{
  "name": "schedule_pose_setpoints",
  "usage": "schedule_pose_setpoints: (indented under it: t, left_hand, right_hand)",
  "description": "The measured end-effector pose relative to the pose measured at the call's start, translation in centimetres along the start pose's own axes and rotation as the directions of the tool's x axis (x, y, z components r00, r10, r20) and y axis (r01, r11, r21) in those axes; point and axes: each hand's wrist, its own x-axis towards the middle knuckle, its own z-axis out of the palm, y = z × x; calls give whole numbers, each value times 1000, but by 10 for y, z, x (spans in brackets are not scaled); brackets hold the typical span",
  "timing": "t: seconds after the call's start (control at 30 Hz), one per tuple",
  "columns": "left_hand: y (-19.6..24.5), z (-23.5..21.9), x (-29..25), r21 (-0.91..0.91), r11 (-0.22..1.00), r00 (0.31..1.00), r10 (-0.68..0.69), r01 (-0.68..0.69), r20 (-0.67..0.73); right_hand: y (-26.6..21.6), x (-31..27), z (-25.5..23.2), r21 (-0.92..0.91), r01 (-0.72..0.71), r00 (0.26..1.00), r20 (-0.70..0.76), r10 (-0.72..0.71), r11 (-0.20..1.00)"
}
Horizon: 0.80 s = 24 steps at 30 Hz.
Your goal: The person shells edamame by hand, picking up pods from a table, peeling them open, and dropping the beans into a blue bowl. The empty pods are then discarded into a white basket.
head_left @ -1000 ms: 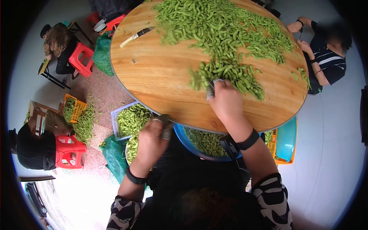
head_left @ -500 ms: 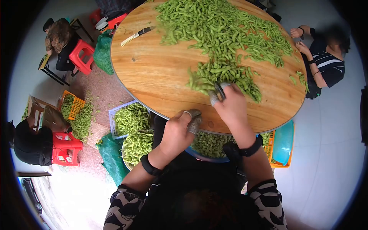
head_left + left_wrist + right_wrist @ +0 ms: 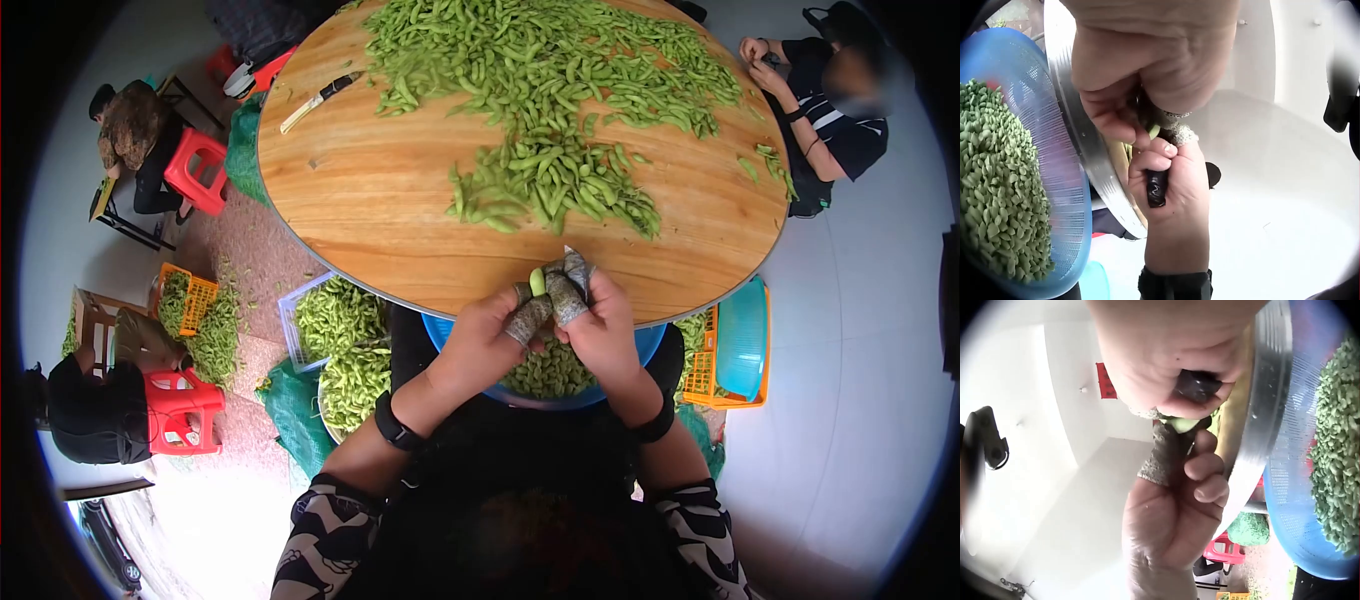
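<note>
My left hand (image 3: 478, 338) and right hand (image 3: 602, 328) meet over the near edge of the round wooden table (image 3: 370, 250). Grey wrappings cover some thumb and fingertips. Between the fingertips a green soybean pod (image 3: 537, 281) stands up, pinched by the left hand. The right hand grips a small knife by its black handle (image 3: 1156, 189), whose end pokes out of the curled fingers; fingers hide most of the blade. Below the hands, a blue basket (image 3: 1066, 187) holds shelled green beans. A heap of pods (image 3: 560, 175) lies farther up the table.
Another knife (image 3: 320, 102) lies at the table's left. Crates and a bowl of pods (image 3: 355, 385) stand at lower left, beside a green sack (image 3: 300, 420). An orange crate (image 3: 705, 370) with a teal basket (image 3: 742, 340) is at right. Other people sit around, one at the table's right.
My left hand has come up from beside the table edge. The right hand has drawn back from the pod heap with a pod, which the left now pinches; the hands have come together.
</note>
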Motion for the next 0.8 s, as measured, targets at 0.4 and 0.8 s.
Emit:
schedule_pose_setpoints:
  t: [0.4, 0.8]
  left_hand:
    - [-13, -5, -10, -152, 981, 992, 123, -124, -15]
    - [-8, -9, -20, -1, 996, 996, 88, -88, 20]
  right_hand:
    - [-20, -34, -18, -325, 251, 952, 252, -172, 912]
    - [-21, -41, -18, -293, 171, 953, 290, -83, 941]
